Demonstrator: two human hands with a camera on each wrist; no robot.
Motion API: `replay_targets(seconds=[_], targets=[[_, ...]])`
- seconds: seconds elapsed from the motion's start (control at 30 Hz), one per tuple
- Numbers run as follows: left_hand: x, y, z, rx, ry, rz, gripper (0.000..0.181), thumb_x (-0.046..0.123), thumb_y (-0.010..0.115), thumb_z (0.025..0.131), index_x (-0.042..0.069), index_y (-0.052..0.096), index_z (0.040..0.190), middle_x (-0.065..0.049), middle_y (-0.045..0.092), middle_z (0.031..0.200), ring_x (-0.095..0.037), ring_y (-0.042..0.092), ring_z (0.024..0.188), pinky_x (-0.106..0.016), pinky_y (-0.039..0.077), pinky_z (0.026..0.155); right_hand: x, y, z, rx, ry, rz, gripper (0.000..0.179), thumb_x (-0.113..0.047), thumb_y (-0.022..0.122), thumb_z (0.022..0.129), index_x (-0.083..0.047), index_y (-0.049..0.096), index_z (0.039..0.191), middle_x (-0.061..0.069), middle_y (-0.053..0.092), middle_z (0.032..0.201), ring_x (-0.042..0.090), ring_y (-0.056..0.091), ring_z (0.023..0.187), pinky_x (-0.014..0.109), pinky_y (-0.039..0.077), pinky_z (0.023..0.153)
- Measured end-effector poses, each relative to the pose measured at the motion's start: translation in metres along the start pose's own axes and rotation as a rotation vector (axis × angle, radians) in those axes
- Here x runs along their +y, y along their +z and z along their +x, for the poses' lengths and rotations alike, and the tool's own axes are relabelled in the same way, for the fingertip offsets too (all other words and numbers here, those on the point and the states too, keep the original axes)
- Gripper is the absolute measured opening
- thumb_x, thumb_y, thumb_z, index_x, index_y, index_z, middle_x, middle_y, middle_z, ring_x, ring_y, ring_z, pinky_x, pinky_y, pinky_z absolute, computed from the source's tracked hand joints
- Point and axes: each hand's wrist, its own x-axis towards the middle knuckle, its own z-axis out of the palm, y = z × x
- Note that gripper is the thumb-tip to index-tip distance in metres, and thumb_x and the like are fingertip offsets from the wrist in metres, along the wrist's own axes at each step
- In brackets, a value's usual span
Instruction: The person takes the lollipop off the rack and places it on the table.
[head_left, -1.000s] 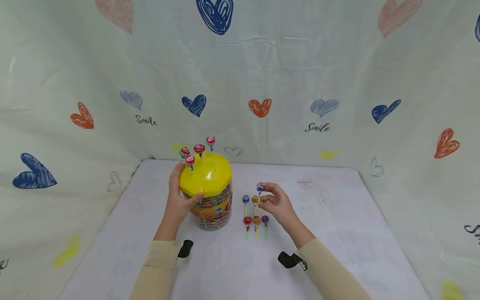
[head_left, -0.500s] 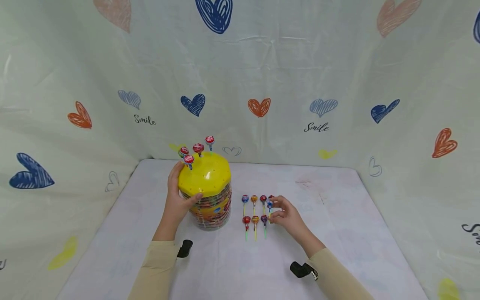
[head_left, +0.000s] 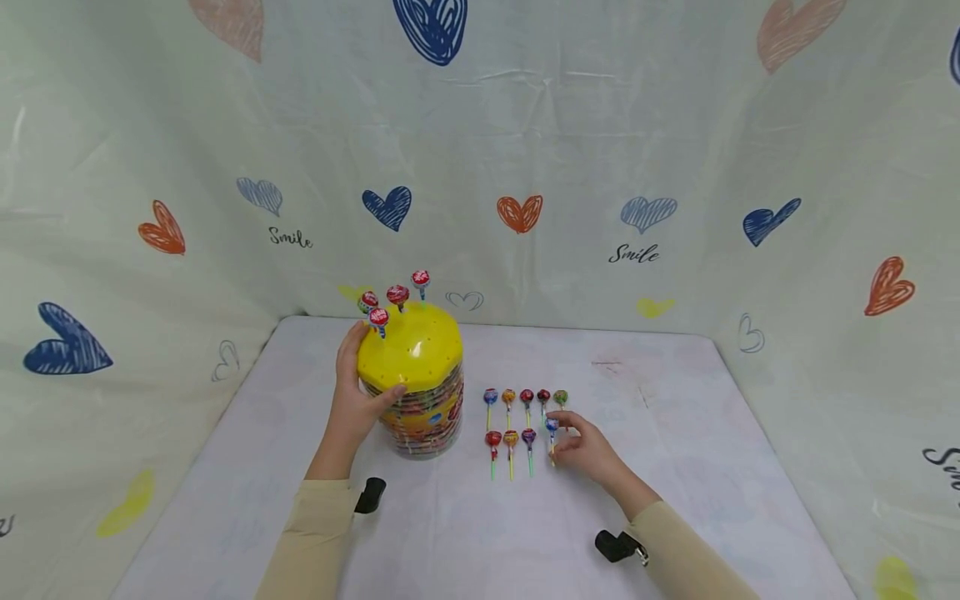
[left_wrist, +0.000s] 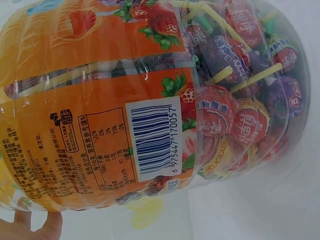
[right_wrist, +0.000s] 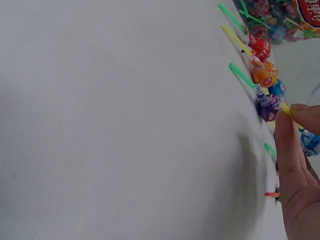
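Note:
A clear jar [head_left: 431, 433] of wrapped lollipops with a yellow lid [head_left: 412, 354] stands on the table's left side. My left hand [head_left: 358, 415] grips it near the top, thumb at the lid's front edge; the left wrist view shows its orange label [left_wrist: 100, 135] and barcode. Between thumb and fingers my right hand [head_left: 591, 454] pinches the yellow stick of a blue lollipop [head_left: 552, 425], held upright just right of the purple lollipop [head_left: 528, 436]. That purple one ends a front row with an orange lollipop [head_left: 511, 437] and a red lollipop [head_left: 492, 438].
Behind lies a second row of several lollipops, from a blue one [head_left: 491, 397] to a green one [head_left: 561, 397]. A few red-wrapped lollipops [head_left: 397, 295] stick up from the lid. A heart-printed curtain [head_left: 570, 167] hangs behind the white table [head_left: 465, 533].
My right hand has carried the blue lollipop rightward and closer to me, from over the back row to the front row's right end. My left hand stays on the jar.

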Motion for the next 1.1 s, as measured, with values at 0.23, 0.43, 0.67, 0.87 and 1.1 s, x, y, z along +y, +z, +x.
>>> replay_targets(seconds=[0.23,0.43,0.67,0.87,1.1], targets=[[-0.027,0.000,0.007,0.011,0.004,0.022,0.095,0.019,0.076,0.083,0.026,0.016,0.156,0.002,0.007,0.161,-0.024,0.010,0.146,-0.061,0.012,0.114,0.007,0.000,0.003,-0.050,0.027,-0.046,0.066,0.011,0.073,0.078,-0.001,0.050,0.138,0.025,0.044,0.134,0.018,0.064,0.070,0.031,0.055,0.064],[-0.028,0.001,0.006,0.015,0.025,0.010,0.093,0.024,0.076,0.084,0.026,0.018,0.156,0.004,0.008,0.161,-0.024,0.010,0.146,-0.062,0.013,0.113,0.010,0.004,0.005,-0.066,0.017,-0.076,0.064,0.012,0.072,0.078,-0.003,0.051,0.137,0.022,0.046,0.132,0.017,0.063,0.068,0.030,0.054,0.061],[-0.029,0.002,0.007,0.018,0.024,0.009,0.092,0.022,0.075,0.084,0.024,0.019,0.156,0.005,0.008,0.161,-0.023,0.011,0.146,-0.062,0.013,0.113,0.010,0.008,0.004,-0.042,-0.002,-0.123,0.058,0.012,0.071,0.077,-0.001,0.054,0.130,0.018,0.052,0.122,0.015,0.062,0.067,0.028,0.052,0.059],[-0.027,0.001,0.006,0.020,0.022,0.012,0.093,0.021,0.076,0.083,0.027,0.018,0.156,0.005,0.008,0.161,-0.023,0.011,0.146,-0.061,0.015,0.113,0.006,0.012,0.003,0.034,0.064,-0.169,0.058,0.012,0.073,0.074,-0.004,0.057,0.128,0.013,0.056,0.116,0.016,0.060,0.065,0.030,0.051,0.057],[-0.029,0.000,0.006,0.017,0.017,0.013,0.097,0.019,0.079,0.081,0.023,0.017,0.156,0.003,0.007,0.161,-0.025,0.011,0.146,-0.061,0.015,0.113,0.006,0.015,0.002,0.074,0.104,-0.178,0.060,0.012,0.076,0.072,-0.005,0.059,0.127,0.010,0.057,0.111,0.016,0.058,0.064,0.031,0.052,0.057]])
